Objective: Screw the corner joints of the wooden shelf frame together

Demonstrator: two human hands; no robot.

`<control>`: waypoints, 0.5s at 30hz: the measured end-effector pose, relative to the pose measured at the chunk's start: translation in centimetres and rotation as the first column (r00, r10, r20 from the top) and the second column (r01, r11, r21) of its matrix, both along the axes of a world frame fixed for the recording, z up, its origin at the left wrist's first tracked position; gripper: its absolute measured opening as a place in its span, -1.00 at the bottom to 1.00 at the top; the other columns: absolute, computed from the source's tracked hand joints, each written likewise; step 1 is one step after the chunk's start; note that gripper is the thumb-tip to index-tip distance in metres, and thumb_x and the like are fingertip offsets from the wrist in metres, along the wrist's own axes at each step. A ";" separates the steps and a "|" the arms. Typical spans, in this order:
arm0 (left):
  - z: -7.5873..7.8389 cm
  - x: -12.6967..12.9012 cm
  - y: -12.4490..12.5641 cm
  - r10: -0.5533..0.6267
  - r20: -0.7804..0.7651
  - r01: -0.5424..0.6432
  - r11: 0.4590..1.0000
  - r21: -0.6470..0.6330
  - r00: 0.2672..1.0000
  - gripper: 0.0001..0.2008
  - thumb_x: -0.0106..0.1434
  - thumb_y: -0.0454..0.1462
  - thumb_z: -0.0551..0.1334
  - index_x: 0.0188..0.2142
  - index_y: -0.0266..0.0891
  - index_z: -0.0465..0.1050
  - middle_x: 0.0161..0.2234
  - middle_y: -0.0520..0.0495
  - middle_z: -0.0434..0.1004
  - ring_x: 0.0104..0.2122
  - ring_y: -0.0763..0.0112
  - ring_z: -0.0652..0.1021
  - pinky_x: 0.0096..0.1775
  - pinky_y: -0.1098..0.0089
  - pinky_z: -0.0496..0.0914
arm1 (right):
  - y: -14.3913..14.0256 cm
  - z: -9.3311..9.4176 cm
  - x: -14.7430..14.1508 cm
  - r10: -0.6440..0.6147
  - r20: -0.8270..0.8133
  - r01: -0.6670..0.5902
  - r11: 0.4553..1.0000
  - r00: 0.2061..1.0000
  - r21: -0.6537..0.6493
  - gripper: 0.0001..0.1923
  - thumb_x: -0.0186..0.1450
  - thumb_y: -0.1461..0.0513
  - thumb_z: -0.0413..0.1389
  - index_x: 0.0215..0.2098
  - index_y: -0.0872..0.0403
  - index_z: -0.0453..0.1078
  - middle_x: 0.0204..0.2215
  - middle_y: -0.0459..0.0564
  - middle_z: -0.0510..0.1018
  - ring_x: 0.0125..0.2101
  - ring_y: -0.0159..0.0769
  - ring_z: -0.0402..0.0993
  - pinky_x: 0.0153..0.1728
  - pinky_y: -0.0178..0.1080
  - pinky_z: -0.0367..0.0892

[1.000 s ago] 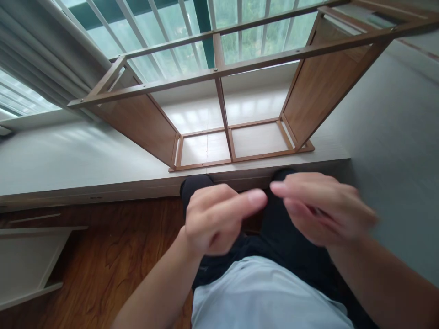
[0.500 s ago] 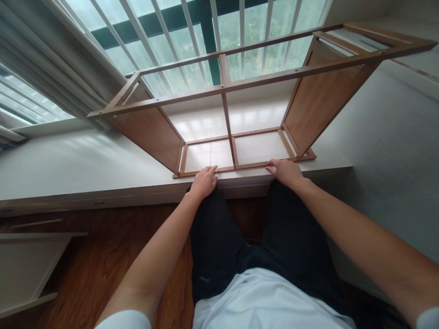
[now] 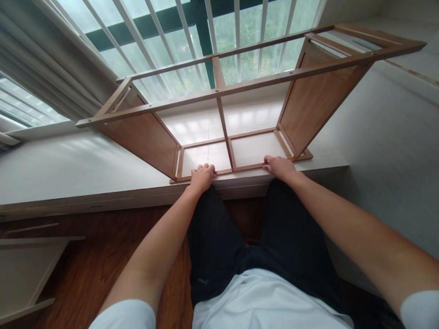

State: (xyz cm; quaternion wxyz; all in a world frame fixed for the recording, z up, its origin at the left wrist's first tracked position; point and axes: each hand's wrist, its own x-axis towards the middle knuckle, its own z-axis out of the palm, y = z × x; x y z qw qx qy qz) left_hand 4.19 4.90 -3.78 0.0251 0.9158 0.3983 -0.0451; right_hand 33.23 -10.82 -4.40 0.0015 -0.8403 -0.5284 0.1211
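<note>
A brown wooden frame with solid side panels and a middle upright stands on a white window ledge. My left hand curls its fingers over the frame's near bottom rail, left of the middle upright. Farther right, my right hand grips the same rail near the right side panel. The left side panel leans outward in my view. Fingertips of both hands are partly hidden behind the rail.
Behind the frame is a barred window. A grey curtain hangs at the left. A white panel-like piece lies on the wooden floor at lower left. A pale wall borders the ledge on the right.
My left hand's fingers have curled over the bottom rail, where they lay flatter before. The whole view has shifted slightly, with the frame appearing a little farther left.
</note>
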 end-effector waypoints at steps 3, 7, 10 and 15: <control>0.0 -0.1 -0.1 -0.045 -0.005 0.045 0.999 0.022 0.999 -0.83 0.39 -0.21 0.13 -0.06 -0.12 0.41 -0.02 -0.21 0.47 0.02 0.02 0.41 -0.04 0.05 0.28 | -0.3 0.2 -0.2 0.045 0.041 -0.045 0.999 0.998 0.006 -0.70 0.42 0.06 0.05 0.02 0.00 0.41 -0.17 0.17 0.64 -0.19 -0.01 0.59 -0.28 -0.17 0.31; 0.3 -0.5 -0.7 -0.089 0.021 0.090 0.996 -0.013 0.996 -0.84 0.41 -0.23 0.10 -0.07 -0.13 0.38 -0.04 -0.19 0.50 0.01 0.05 0.44 -0.09 0.11 0.30 | -1.5 0.5 -0.3 0.063 0.084 -0.066 0.997 0.994 0.028 -0.71 0.43 0.05 0.05 0.00 0.01 0.41 -0.19 0.18 0.64 -0.21 0.00 0.59 -0.30 -0.17 0.30; 0.6 -1.1 -1.2 -0.100 0.054 0.102 0.994 -0.039 0.994 -0.85 0.42 -0.23 0.08 -0.07 -0.13 0.35 -0.10 -0.14 0.55 -0.07 0.10 0.50 -0.13 0.15 0.31 | -2.4 1.3 -0.5 0.080 0.103 -0.084 0.996 0.991 0.042 -0.72 0.43 0.05 0.05 -0.02 0.01 0.41 -0.22 0.15 0.65 -0.23 0.00 0.60 -0.32 -0.19 0.28; 1.6 -2.3 -1.6 -0.130 0.131 0.131 0.991 0.004 0.983 -0.82 0.45 -0.19 0.06 -0.05 -0.14 0.36 -0.13 -0.12 0.57 -0.10 0.15 0.52 -0.13 0.21 0.31 | -3.6 3.2 -1.1 0.078 0.150 -0.088 0.994 0.986 0.059 -0.71 0.46 0.06 -0.01 0.00 0.03 0.39 -0.23 0.16 0.66 -0.25 -0.02 0.60 -0.32 -0.19 0.26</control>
